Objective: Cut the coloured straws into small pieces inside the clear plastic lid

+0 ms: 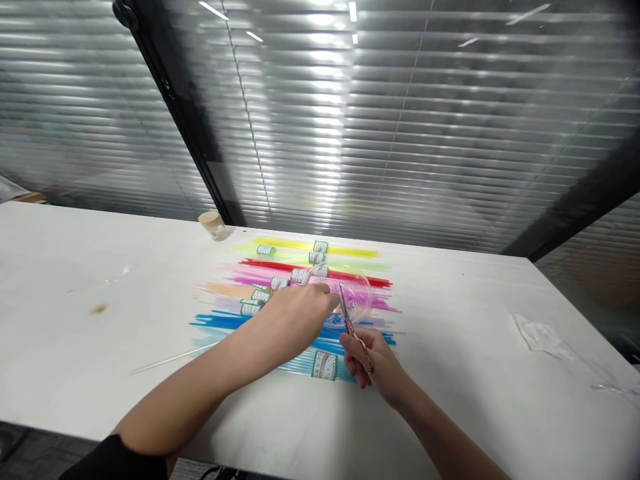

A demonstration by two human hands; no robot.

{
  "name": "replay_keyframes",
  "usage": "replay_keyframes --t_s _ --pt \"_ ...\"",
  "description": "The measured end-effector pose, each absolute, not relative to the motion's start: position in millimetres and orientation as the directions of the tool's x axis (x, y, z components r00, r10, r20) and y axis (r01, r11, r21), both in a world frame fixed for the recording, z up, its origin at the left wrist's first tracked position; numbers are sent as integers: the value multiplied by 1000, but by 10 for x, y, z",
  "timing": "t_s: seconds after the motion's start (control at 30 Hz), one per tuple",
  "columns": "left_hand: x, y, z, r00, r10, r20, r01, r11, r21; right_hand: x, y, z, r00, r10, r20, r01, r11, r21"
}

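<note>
My right hand (373,360) holds a pair of rose-gold-handled scissors (347,317), its fingers in the loops and the blades pointing away from me. My left hand (307,310) is closed in a pinch beside the blade tips; whatever it grips is hidden or too thin to make out. Under both hands lies a clear round bowl (369,293) with small coloured bits (337,319) in it. It stands on rows of thin plastic straws, among them yellow straws (357,253), red straws (373,281) and blue straws (215,321). Printed paper bands (325,366) wrap the bundles.
A small lidded cup (213,225) stands at the table's back edge. A pale thin stick (160,363) lies left of my forearm. To the right are a crumpled clear wrapper (540,333) and more plastic film. Window blinds (320,120) rise behind the white table (450,400).
</note>
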State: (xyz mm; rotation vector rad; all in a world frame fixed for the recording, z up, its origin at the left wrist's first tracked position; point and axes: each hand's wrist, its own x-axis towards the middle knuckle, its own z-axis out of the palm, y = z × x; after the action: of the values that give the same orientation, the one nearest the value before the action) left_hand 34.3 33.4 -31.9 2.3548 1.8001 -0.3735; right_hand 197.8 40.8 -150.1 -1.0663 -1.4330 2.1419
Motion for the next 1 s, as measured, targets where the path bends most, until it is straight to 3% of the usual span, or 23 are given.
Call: replay_keyframes --t_s 1.0 --pt "330 334 -304 209 942 -263 969 -236 -75 1969 420 -1532 -630 659 -412 144 -422 -895"
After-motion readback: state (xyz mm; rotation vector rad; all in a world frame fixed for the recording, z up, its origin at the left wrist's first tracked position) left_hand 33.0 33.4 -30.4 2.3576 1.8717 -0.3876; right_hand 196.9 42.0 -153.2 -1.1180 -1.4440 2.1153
